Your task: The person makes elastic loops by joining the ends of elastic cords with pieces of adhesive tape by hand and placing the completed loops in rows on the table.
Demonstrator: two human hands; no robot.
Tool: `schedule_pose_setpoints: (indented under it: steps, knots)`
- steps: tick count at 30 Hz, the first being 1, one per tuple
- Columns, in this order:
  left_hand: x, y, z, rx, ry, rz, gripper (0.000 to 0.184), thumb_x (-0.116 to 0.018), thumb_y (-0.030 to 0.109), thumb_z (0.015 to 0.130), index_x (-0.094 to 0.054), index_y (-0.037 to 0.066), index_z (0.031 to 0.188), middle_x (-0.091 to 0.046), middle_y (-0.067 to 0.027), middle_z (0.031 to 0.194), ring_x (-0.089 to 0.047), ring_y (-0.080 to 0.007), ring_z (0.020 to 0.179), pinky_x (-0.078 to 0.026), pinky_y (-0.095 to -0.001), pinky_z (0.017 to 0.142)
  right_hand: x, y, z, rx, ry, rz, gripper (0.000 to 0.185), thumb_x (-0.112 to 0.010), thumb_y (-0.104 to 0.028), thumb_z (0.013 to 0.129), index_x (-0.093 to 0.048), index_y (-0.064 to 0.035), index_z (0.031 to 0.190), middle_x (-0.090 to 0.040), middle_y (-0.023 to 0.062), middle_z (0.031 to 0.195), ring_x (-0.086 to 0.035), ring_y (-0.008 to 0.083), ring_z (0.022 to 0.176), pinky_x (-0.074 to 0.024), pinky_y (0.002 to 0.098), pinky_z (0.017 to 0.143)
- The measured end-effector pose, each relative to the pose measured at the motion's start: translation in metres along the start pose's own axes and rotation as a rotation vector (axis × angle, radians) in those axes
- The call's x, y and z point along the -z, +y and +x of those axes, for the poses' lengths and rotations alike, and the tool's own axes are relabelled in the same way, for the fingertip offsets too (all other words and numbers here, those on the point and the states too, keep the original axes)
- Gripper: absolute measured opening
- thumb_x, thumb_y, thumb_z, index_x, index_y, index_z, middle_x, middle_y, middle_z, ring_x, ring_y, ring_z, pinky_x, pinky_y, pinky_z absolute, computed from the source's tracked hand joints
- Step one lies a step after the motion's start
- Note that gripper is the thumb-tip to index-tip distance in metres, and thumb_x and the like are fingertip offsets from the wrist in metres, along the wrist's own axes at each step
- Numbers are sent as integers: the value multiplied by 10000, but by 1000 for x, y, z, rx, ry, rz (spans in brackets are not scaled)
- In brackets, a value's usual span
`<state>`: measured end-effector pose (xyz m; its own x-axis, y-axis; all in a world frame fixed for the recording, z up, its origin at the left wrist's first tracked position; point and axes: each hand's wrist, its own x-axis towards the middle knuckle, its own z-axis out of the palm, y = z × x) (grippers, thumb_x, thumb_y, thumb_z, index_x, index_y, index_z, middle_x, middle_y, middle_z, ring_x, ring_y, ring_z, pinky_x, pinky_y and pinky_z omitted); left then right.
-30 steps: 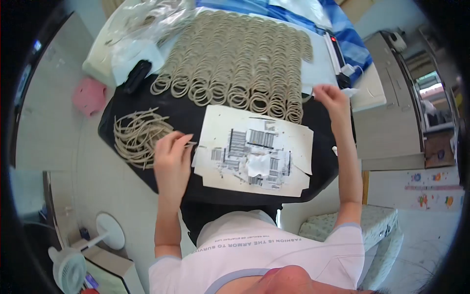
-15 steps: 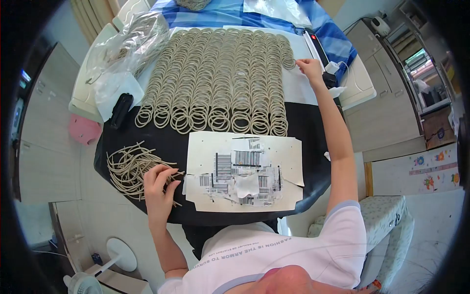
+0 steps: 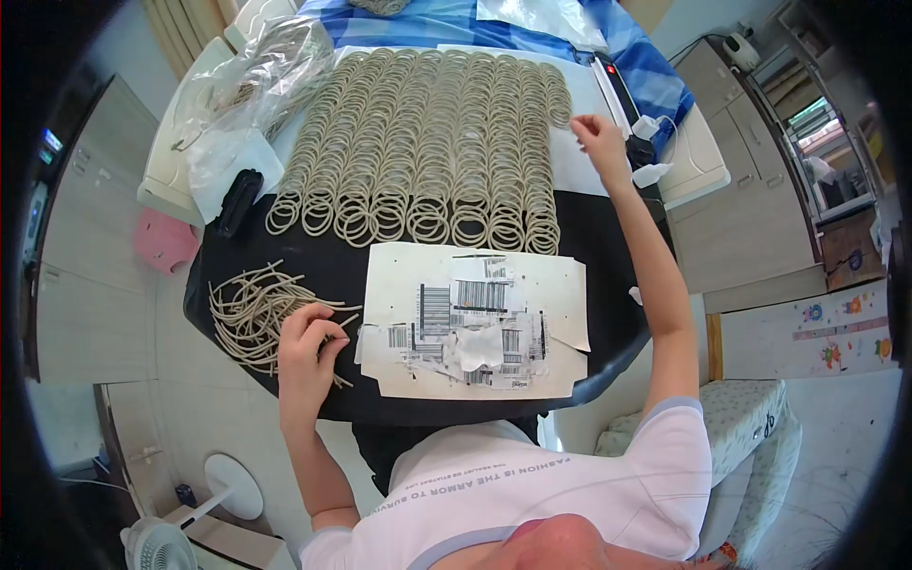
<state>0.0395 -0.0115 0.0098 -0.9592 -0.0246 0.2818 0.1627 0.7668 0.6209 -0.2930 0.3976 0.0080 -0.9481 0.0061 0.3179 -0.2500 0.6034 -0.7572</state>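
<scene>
My left hand [image 3: 306, 359] rests at the right side of a pile of loose beige cords [image 3: 252, 318], its thumb and index finger closed together. Whatever lies between those fingertips is too small to make out. Many beige rings [image 3: 432, 142] lie overlapping in long columns on a white sheet and black cloth. My right hand [image 3: 603, 150] hovers just right of the short rightmost column [image 3: 556, 95]. Its fingers are slightly apart with nothing visible in them, and its fingertips are clear of the rings.
A cardboard sheet [image 3: 399, 370] with barcode labels lies in front of me. Left of the rings are a clear plastic bag [image 3: 214, 123] of cords and a black object [image 3: 239, 202]. A power strip [image 3: 616, 95] with a white plug [image 3: 646, 128] runs along the right.
My right hand has come away from the last ring of the short column, its fingers loosening. At the pile, my left thumb and index finger have closed together.
</scene>
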Motion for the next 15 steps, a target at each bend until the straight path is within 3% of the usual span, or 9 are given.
schedule_pose_setpoints:
  steps: [2, 4, 10, 14, 15]
  knots:
    - [1, 1, 0, -18, -5, 2, 191, -727, -36, 691, -596, 22, 818, -593, -86, 1056, -564, -274, 998, -470, -372, 832, -2, -23, -36, 0, -97, 113, 246, -669, -207, 882, -691, 24, 964, -687, 59, 747, -632, 133, 691, -498, 263, 645]
    - [6, 3, -1, -44, -23, -7, 192, -727, -38, 686, -593, 18, 811, -595, -87, 1054, -569, -276, 985, -474, -370, 826, -4, -44, -74, 137, -188, 95, 228, -672, -195, 887, -689, 16, 971, -685, 51, 763, -611, 98, 695, -487, 240, 637]
    - [5, 3, -6, -83, 16, 89, 199, -714, -58, 680, -580, 3, 814, -589, -104, 1034, -572, -272, 963, -485, -358, 786, -11, -109, -171, 0, -573, 304, 155, -644, -121, 920, -670, 17, 987, -665, 13, 873, -596, 50, 790, -493, 214, 685]
    - [-1, 15, -8, -68, 228, 16, 183, -728, -43, 696, -611, 22, 820, -591, -80, 1033, -569, -245, 913, -490, -328, 711, -11, -144, -209, 58, -723, 314, 135, -664, -70, 893, -669, 0, 1008, -679, 31, 928, -630, 86, 841, -514, 244, 741]
    - [5, 28, -7, -133, 313, 7, 142, -702, -56, 753, -625, 22, 842, -630, -61, 976, -591, -178, 822, -490, -278, 646, -13, -148, -216, 61, -761, 345, 141, -670, -57, 885, -669, -5, 1016, -682, 38, 951, -640, 102, 860, -518, 256, 766]
